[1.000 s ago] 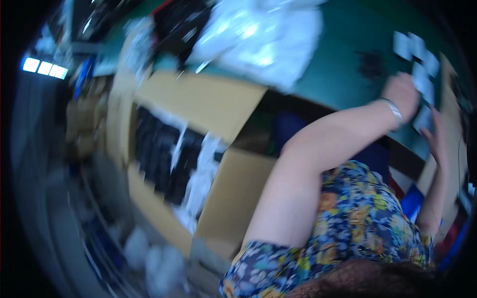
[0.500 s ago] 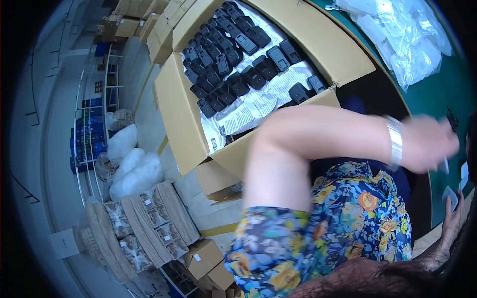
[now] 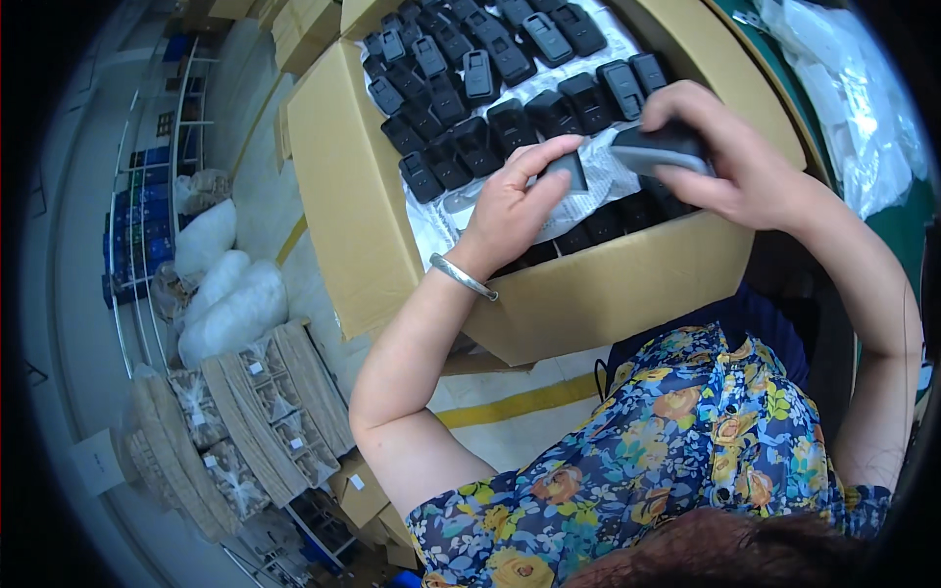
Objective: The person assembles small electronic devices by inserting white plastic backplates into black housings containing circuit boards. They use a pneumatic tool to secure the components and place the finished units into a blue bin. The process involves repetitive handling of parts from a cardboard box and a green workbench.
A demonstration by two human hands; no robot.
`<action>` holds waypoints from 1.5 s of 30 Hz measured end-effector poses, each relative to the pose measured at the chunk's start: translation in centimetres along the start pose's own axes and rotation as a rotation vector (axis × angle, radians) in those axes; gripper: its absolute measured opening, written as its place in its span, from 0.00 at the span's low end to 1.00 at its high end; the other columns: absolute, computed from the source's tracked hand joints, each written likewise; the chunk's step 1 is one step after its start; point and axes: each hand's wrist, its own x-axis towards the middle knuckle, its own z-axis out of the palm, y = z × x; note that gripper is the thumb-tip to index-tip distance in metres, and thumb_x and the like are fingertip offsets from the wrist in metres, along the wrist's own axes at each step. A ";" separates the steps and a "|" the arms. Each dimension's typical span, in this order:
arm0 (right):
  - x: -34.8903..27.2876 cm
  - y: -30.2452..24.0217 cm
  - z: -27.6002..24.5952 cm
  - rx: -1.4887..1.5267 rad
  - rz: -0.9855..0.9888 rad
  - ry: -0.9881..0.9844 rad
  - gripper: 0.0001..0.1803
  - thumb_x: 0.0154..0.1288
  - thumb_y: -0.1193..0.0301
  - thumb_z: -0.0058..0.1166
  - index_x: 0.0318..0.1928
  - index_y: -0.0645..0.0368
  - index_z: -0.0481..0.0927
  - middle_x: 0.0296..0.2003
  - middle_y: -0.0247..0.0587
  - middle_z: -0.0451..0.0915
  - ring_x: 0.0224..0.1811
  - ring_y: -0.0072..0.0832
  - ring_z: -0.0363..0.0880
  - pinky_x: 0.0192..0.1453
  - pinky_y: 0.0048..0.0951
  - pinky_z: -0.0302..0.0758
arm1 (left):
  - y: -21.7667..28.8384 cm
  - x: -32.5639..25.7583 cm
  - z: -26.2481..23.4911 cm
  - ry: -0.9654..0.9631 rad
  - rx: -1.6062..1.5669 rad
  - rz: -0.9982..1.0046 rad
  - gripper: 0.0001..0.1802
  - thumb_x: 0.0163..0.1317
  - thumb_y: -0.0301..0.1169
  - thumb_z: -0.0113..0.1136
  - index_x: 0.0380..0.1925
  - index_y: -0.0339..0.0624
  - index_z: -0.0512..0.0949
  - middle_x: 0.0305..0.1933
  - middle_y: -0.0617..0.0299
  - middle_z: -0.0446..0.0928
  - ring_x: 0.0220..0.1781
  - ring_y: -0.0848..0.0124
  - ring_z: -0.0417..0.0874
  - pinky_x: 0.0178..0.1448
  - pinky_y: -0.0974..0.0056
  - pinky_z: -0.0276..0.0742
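Both hands are over an open cardboard box (image 3: 588, 304) with rows of black plastic charger-like units (image 3: 477, 144) standing on printed paper (image 3: 613, 167). My left hand (image 3: 520, 201), with a silver bangle (image 3: 463, 275) at its wrist, pinches a small dark flat-faced unit (image 3: 571, 174) between thumb and fingers. To its right, my right hand (image 3: 735, 157) is closed around a black unit with a grey edge (image 3: 662, 147), slightly blurred. The two held units are apart. Below my hands, more black units (image 3: 627, 216) show along the near wall, partly covered by paper.
Clear plastic bags (image 3: 843, 88) lie on a green table (image 3: 907, 225) at the right. On the left stand a metal rack with blue boxes (image 3: 137, 225), white sacks (image 3: 235, 304) and stacked brown trays (image 3: 255, 421). Other cartons (image 3: 319, 34) are behind the box.
My left arm has swung from the green table at the right to over the box. My right hand has come up from the lower right. Both now hold dark units; the view has shifted.
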 end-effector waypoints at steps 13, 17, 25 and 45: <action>2.0 1.3 2.0 -0.227 0.241 -0.672 0.31 0.43 0.70 0.67 0.49 0.66 0.70 0.44 0.51 0.72 0.50 0.46 0.71 0.54 0.38 0.69 | -1.3 -0.6 1.9 -0.175 0.543 0.271 0.19 0.38 0.25 0.69 0.28 0.40 0.69 0.54 0.47 0.64 0.58 0.48 0.67 0.58 0.59 0.67; 1.9 2.6 2.9 -0.387 0.048 -0.674 0.32 0.42 0.70 0.68 0.50 0.64 0.71 0.44 0.51 0.73 0.50 0.44 0.72 0.54 0.37 0.70 | 0.0 -0.7 2.0 -0.161 0.717 0.193 0.24 0.36 0.26 0.70 0.37 0.40 0.72 0.52 0.48 0.66 0.57 0.50 0.67 0.57 0.58 0.68; 1.2 1.1 0.6 -0.368 0.079 -0.472 0.28 0.45 0.72 0.64 0.49 0.64 0.71 0.44 0.50 0.74 0.48 0.43 0.73 0.51 0.38 0.70 | 0.8 0.6 2.9 -0.284 0.718 0.394 0.34 0.40 0.25 0.67 0.53 0.40 0.68 0.52 0.50 0.67 0.56 0.53 0.67 0.57 0.59 0.68; -46.1 -4.5 -14.7 -0.712 1.070 1.059 0.24 0.57 0.72 0.55 0.55 0.60 0.69 0.52 0.49 0.71 0.55 0.40 0.69 0.58 0.33 0.67 | 17.7 10.8 36.5 -0.712 0.406 1.018 0.21 0.53 0.29 0.61 0.48 0.36 0.72 0.49 0.47 0.72 0.52 0.51 0.72 0.55 0.57 0.69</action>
